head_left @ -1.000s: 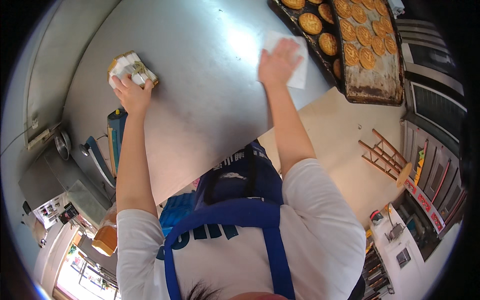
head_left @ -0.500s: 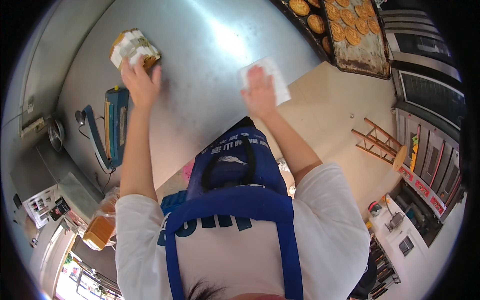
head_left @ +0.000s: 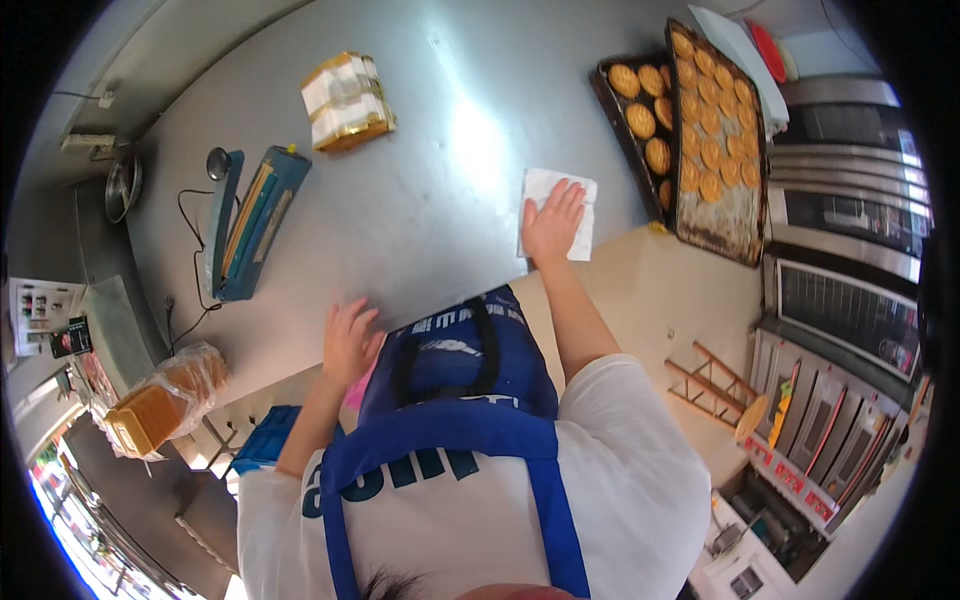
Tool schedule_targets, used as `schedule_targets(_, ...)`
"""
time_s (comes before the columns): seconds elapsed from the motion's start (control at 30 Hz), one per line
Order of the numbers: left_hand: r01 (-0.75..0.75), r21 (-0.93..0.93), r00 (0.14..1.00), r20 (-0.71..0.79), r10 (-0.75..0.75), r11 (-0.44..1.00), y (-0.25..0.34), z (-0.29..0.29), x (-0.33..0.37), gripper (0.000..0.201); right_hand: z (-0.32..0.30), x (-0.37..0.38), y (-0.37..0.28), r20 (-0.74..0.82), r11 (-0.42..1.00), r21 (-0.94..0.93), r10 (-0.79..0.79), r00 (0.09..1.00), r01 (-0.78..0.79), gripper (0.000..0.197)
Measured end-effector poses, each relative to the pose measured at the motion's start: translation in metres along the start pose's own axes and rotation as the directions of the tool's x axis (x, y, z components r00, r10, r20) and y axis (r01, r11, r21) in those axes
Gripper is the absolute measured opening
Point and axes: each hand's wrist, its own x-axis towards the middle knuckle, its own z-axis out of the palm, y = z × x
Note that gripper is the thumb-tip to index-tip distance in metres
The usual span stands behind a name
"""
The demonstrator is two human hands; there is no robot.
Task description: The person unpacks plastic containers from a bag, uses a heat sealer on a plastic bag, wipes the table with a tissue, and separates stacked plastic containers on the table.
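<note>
My right hand (head_left: 556, 222) lies flat on a folded white cloth or paper sheet (head_left: 538, 184), near the front edge of the metal table (head_left: 420, 200). Its fingers are stretched out over the sheet. My left hand (head_left: 351, 345) is at the table's front edge, to the left of my blue apron, fingers apart and holding nothing. Beyond it, a stack of white packets with gold edging (head_left: 347, 101) stands on the table. A blue bar-shaped device resembling a heat sealer (head_left: 262, 222) lies at the left, its arm raised.
At the right end of the table, a dark baking tray (head_left: 630, 150) and a second tray (head_left: 725, 225) hold several round golden pastries. A plastic-wrapped orange-brown block (head_left: 150, 410) sits at the left front corner. A wooden stool (head_left: 725, 390) stands on the floor at right.
My left hand has left the packet stack and drawn back to the table's front edge. My right hand stays on the white sheet, now farther right. The view has shifted.
</note>
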Motion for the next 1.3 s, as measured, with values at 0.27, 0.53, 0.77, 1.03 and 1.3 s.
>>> schedule_targets(0.27, 0.418, 0.017, 0.904, -0.113, -0.413, 0.908, 0.045, 0.034, 0.026, 0.039, 0.046, 0.22, -0.031, -0.003, 1.0, 0.019, 0.001, 1.0, -0.001, 0.075)
schedule_targets(0.53, 0.521, -0.05, 0.836, -0.172, -0.521, 0.852, 0.102, 0.044, 0.161, 0.035, 0.11, 0.409, -0.099, 0.027, 0.913, 0.036, -0.408, 0.912, 0.407, 0.074)
schedule_targets(0.77, 0.587, -0.018, 0.804, -0.101, -0.586, 0.809, 0.14, 0.05, 0.151, 0.034, 0.1, 0.366, -0.161, 0.089, 0.559, 0.159, -0.829, 0.552, 0.814, 0.072)
schedule_targets(1.03, 0.627, -0.083, 0.746, -0.224, -0.628, 0.775, 0.151, 0.028, 0.087, 0.029, 0.059, 0.172, -0.152, 0.122, 0.507, 0.256, -0.862, 0.493, 0.823, 0.078)
schedule_targets(1.3, 0.681, -0.208, 0.638, -0.303, -0.708, 0.702, 0.14, 0.043, -0.022, 0.025, 0.033, -0.008, -0.218, 0.168, 0.304, 0.328, -0.951, 0.261, 0.894, 0.084)
